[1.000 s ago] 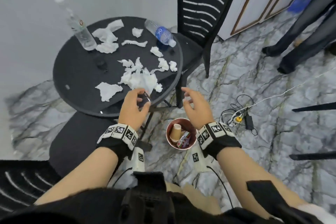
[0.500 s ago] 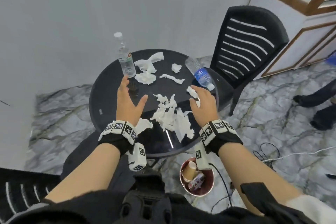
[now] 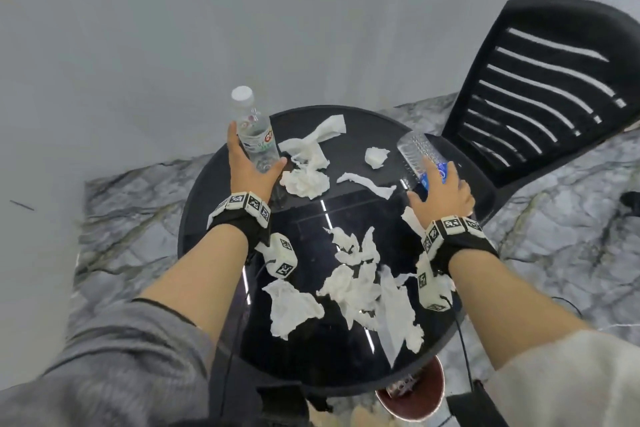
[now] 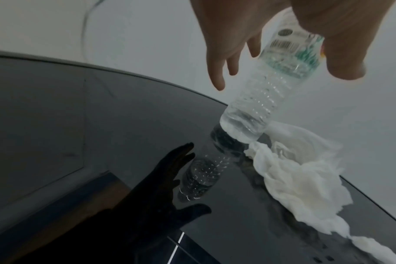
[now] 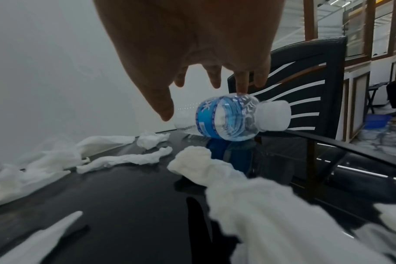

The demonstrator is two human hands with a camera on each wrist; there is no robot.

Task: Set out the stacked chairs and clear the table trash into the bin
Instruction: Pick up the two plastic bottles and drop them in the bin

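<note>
Our left hand (image 3: 251, 172) spreads wide about the upright clear bottle (image 3: 254, 130) at the far left of the round black glass table (image 3: 298, 215), its fingers straight and not closed on the bottle. Our right hand (image 3: 441, 192), fingers splayed, touches the lying blue-labelled bottle (image 3: 417, 154) at the right edge. Torn tissue (image 3: 360, 284) litters the glossy top. A black slatted chair (image 3: 540, 90) stands beyond on the grey marble floor (image 3: 131, 218). The red bin (image 3: 426, 392) sits below the near rim.

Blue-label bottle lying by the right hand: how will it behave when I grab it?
The blue-label bottle lies on its side on the glossy table near the edge, so a nudge would probably roll it. It looks clear and nearly empty, so likely light, and its thin ribbed wall may crumple.
</note>
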